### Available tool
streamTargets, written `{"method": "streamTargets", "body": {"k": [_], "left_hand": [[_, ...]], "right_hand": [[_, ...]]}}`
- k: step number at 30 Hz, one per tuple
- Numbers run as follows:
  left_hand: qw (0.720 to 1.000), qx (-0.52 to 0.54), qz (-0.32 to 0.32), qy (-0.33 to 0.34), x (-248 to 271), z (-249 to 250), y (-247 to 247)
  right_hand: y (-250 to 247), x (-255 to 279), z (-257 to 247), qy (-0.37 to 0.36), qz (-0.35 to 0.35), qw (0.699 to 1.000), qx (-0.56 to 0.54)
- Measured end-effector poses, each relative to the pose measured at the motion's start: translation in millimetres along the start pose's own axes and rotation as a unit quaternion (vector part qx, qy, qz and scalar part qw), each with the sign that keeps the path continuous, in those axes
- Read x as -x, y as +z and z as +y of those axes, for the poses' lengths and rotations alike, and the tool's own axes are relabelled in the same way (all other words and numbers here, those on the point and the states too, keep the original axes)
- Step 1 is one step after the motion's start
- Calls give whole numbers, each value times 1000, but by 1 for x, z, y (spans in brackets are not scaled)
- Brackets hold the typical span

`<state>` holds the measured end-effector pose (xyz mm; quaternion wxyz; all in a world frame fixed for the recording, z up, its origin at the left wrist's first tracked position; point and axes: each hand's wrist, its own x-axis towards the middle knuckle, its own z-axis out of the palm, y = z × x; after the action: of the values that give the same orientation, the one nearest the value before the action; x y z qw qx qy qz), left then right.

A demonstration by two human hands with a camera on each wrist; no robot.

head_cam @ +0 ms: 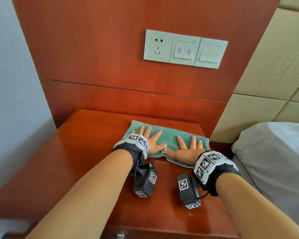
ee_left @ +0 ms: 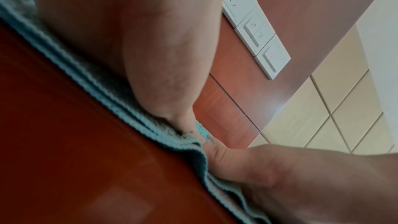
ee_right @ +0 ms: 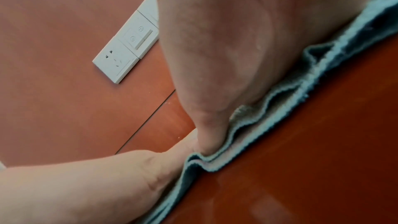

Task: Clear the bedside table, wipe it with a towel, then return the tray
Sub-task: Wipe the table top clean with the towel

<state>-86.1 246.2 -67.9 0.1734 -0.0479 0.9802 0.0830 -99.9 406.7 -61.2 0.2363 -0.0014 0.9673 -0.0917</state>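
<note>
A folded teal towel (head_cam: 169,138) lies flat at the back right of the red-brown bedside table (head_cam: 86,152). My left hand (head_cam: 151,141) presses its left half with fingers spread straight. My right hand (head_cam: 186,149) presses the right half the same way, and the two thumbs nearly meet at the towel's near edge. In the left wrist view my palm (ee_left: 129,40) rests on the towel's layered edge (ee_left: 103,84). The right wrist view shows my right thumb (ee_right: 206,134) on the rumpled towel edge (ee_right: 258,120). No tray is in view.
A wood wall panel (head_cam: 110,66) rises right behind the table, carrying a white socket and switch plate (head_cam: 185,49). A bed with a grey sheet (head_cam: 274,152) stands close on the right below a padded beige headboard (head_cam: 274,75). A pale wall is on the left.
</note>
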Motion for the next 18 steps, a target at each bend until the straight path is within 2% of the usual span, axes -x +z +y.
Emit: {"method": "streamTargets", "body": {"k": [4,8,11,14,18], "left_hand": [[1000,13,-18,7,19,-30,2],[999,25,-16,-32,47,-89,2],[997,35,-5,-75,79,-142,5],[992,37,6,-124,113,-183,12],[986,40,18,-161,140,-200,22]], "right_hand": [[6,17,-28,-1,-33,996,-83],[26,33,-79,-75,-6,997,-22],[52,49,-134,-85,-44,995,-20],[76,66,-178,-126,-59,990,-11],[91,81,-185,-165,-55,985,7]]}}
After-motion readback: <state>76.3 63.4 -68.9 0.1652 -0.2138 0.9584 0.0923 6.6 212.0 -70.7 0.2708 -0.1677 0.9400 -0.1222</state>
